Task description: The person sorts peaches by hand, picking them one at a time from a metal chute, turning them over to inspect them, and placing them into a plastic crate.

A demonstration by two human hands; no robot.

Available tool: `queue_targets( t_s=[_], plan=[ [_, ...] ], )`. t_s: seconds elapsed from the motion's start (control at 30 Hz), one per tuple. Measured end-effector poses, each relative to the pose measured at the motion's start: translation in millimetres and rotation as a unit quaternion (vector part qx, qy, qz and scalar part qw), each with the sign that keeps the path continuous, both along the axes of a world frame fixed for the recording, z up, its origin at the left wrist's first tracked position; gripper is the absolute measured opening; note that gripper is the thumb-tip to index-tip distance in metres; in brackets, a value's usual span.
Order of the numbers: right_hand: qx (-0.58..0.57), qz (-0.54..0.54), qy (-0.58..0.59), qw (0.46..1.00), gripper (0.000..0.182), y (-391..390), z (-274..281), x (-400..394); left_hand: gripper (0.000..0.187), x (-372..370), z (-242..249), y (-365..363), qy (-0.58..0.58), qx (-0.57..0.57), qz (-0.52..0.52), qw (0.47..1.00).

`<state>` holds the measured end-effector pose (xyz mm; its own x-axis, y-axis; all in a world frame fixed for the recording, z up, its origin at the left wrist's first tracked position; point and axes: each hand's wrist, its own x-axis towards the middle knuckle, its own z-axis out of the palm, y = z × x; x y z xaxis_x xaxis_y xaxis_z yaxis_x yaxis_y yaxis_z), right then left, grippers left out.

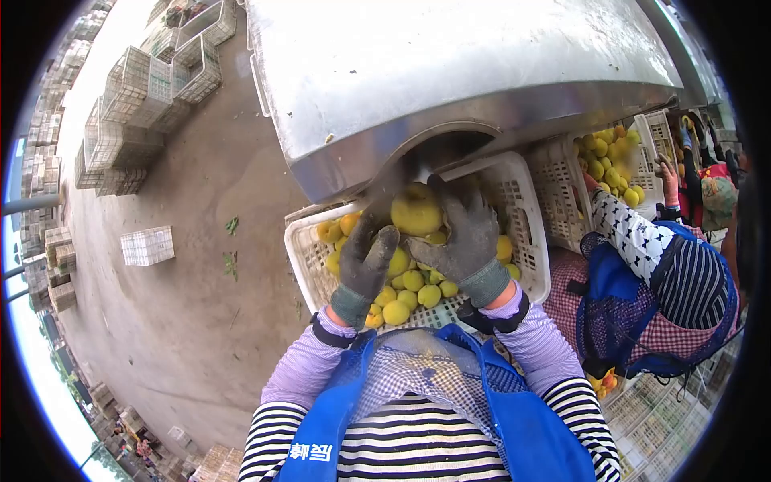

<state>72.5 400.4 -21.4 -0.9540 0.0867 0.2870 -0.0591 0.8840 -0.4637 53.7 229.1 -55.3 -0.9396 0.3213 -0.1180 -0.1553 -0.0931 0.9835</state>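
A large yellow peach [416, 209] is between my two hands, above a white plastic crate [532, 241] of smaller-looking yellow peaches [412, 280]. My left hand [365, 255], in a dark dirty glove, curls at its left side; the fingertips are blurred. On the other side, my right hand [467, 241], gloved the same way, closes around it with the thumb beneath. Just beyond my fingers, a dark rounded opening [446, 145] shows in a metal machine housing [474, 56]. Part of the peaches in the crate is hidden under my hands.
To the right, a co-worker's patterned sleeve [634, 229] reaches toward another crate of yellow peaches [606, 161]. Stacked crates [132, 96] and one lone white crate [148, 246] stand on the concrete floor [217, 321] at left. Green leaves [231, 263] lie there.
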Motion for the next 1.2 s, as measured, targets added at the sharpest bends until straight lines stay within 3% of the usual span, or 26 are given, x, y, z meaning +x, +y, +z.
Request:
queue_targets(
  t_s=[0.1,0.2,0.3,0.37,0.47,0.53,0.57,0.6,0.7,0.77,0.8,0.87,0.9,0.93,1.0,1.1,1.13,1.2],
  plan=[
    [-0.007,-0.039,0.019,0.999,0.08,8.0,-24.4,-28.1,0.047,5.7,-6.8,2.8,-0.133,0.101,0.052,0.985],
    [0.0,-0.041,0.004,0.999,0.057,7.0,-43.8,-43.0,0.046,9.7,-15.2,-4.3,-0.158,0.108,0.016,0.981],
    [-0.009,-0.027,0.031,0.999,0.048,4.2,-57.3,-59.8,0.046,9.4,-18.5,-7.1,-0.204,0.155,-0.001,0.967],
    [-0.02,-0.025,-0.013,0.999,0.06,2.2,-48.3,-74.2,0.046,6.2,-13.8,-5.7,-0.218,0.205,0.003,0.954],
    [-0.007,0.03,-0.141,0.99,0.069,9.5,-38.4,-101.3,0.044,-2.2,-1.8,-9.3,0.031,0.009,-0.066,0.997],
    [-0.06,0.058,-0.143,0.986,0.074,19.6,-26.6,-96.1,0.05,0.1,-5.3,-5.2,-0.017,0.012,-0.061,0.998],
    [-0.123,0.059,-0.089,0.987,0.077,22.5,-14.6,-83.7,0.053,-0.7,-8.0,-2.2,-0.038,0.014,-0.061,0.997],
    [-0.185,0.061,-0.035,0.98,0.08,21.3,-5.6,-70.1,0.05,0.1,-10.1,-0.2,-0.079,0.118,-0.057,0.988],
    [0.0,0.114,-0.031,0.993,0.09,9.0,-11.2,-17.7,0.055,3.0,-19.5,5.6,-0.247,0.376,-0.04,0.892],
    [-0.004,0.126,-0.073,0.989,0.094,0.1,-9.0,1.7,0.057,1.9,-22.7,6.0,-0.425,0.468,-0.042,0.774],
    [-0.005,0.131,-0.093,0.987,0.096,-1.2,-8.4,5.8,0.058,2.4,-20.2,9.1,-0.423,0.452,-0.04,0.784],
    [0.011,0.165,-0.08,0.983,0.092,10.0,-12.2,1.3,0.06,0.7,-36.7,18.4,-0.285,0.236,-0.042,0.928],
    [0.018,0.182,-0.071,0.981,0.091,12.0,-14.5,1.8,0.06,1.2,-36.9,19.9,-0.265,0.208,-0.034,0.941],
    [-0.044,0.145,-0.086,0.985,0.089,12.9,-12.7,1.9,0.06,0.5,-34.2,22.1,-0.246,0.179,-0.026,0.952],
    [-0.164,0.066,-0.115,0.977,0.084,15.3,-9.4,1.7,0.057,-1.2,-21.9,26.4,-0.327,0.299,0.004,0.896],
    [-0.179,0.057,-0.063,0.98,0.081,21.0,-6.7,7.6,0.052,1.9,8.2,30.6,-0.22,0.226,0.007,0.949],
    [-0.212,0.058,-0.115,0.969,0.084,22.9,-3.1,10.2,0.045,2.9,5.3,30.2,-0.257,0.269,0.026,0.928],
    [-0.271,0.058,-0.219,0.935,0.089,29.6,10.8,10.8,0.045,-4.9,2.6,25.3,-0.212,0.199,0.021,0.957]
  ],
)
